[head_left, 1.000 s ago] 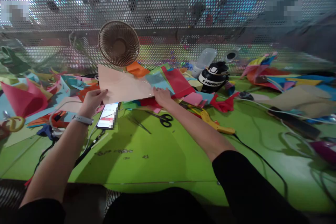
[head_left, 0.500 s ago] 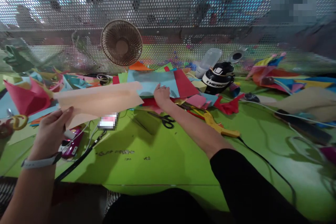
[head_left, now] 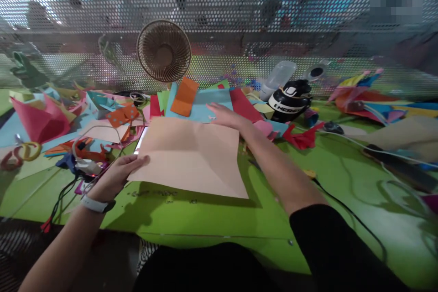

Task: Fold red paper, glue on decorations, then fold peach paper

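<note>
A peach sheet of paper [head_left: 191,155] is pinched at its left edge by my left hand [head_left: 125,169], thumb on top. The sheet hangs slightly above the table and hides what lies under it. Beyond its far edge, my right hand [head_left: 226,116] rests over a light blue sheet [head_left: 219,96], fingers stretched out and apart. Close by on the blue sheet lies an orange piece of paper [head_left: 185,96]. Red paper [head_left: 244,104] sticks out to the right of the blue sheet.
A round fan [head_left: 164,52] stands at the back against a perforated metal screen [head_left: 219,23]. Crumpled coloured papers, scissors [head_left: 29,151] and cables lie left on the green table [head_left: 205,223]. To the right are a black container [head_left: 290,98], a clear bottle [head_left: 278,75] and a red bow [head_left: 303,134].
The peach sheet has come right and toward me with my left hand, covering the black scissors. My right hand's curled fingers have spread. The orange piece now lies across the blue sheet.
</note>
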A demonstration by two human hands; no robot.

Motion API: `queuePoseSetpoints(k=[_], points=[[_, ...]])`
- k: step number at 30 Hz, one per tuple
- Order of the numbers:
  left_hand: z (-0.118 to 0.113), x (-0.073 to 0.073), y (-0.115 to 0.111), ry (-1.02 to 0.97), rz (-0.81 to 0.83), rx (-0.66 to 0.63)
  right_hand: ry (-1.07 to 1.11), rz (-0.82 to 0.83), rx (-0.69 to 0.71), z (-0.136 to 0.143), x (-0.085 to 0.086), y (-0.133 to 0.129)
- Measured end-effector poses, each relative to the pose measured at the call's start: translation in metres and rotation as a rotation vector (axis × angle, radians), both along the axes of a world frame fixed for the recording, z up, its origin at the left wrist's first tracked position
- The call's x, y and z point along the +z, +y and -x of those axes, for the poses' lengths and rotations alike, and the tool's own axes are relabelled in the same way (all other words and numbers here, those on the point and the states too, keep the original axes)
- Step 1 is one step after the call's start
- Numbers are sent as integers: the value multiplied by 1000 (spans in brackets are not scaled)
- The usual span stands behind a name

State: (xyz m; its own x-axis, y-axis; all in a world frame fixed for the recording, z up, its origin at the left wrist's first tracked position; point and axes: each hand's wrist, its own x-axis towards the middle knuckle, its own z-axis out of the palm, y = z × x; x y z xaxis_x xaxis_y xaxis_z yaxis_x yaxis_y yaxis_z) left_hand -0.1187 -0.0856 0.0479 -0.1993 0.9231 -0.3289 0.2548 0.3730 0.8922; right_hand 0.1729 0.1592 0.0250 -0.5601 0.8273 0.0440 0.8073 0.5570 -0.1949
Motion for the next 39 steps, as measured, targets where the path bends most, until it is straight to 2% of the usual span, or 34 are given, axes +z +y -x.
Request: queuePoseSetpoints(k=[3, 5, 6, 8, 11, 12, 15, 19, 22, 27, 30, 32, 34, 36, 39], points=[[-5, -8, 7, -199, 123, -21, 66, -7, -58, -28, 17, -22], [-8, -12, 11, -300, 179, -25, 253, -38, -158, -45, 27, -48], [-10, -14, 12, -325, 191, -33, 336, -57, -166, -52, 31, -65], [-11, -18, 16, -348, 204, -56, 442, -41, -31, -63, 33, -102], [-10, -21, 20, -354, 211, -79, 311, 24, 351, -77, 23, -152], [-9, -21, 21, -354, 214, -83, 252, 4, 429, -81, 16, -165], [-5, -24, 22, -353, 222, -80, 113, -101, 460, -94, -6, -190], [-3, -31, 24, -340, 249, -93, -6, -123, 435, -104, -26, -204], [-3, -36, 24, -339, 265, -141, -31, -72, 459, -111, -36, -209], [-5, -36, 19, -321, 256, -185, -3, 232, 491, -130, -45, -214], [-8, -33, 16, -340, 245, -130, 36, 410, 525, -134, -45, -215], [-9, -31, 15, -353, 225, -92, 79, 412, 515, -133, -45, -215], [-10, -30, 16, -350, 220, -84, 141, 324, 494, -128, -46, -213], [-10, -31, 17, -324, 241, -134, 214, 256, 520, -124, -48, -209], [-12, -37, 17, -236, 254, -263, 292, 320, 608, -120, -54, -205]])
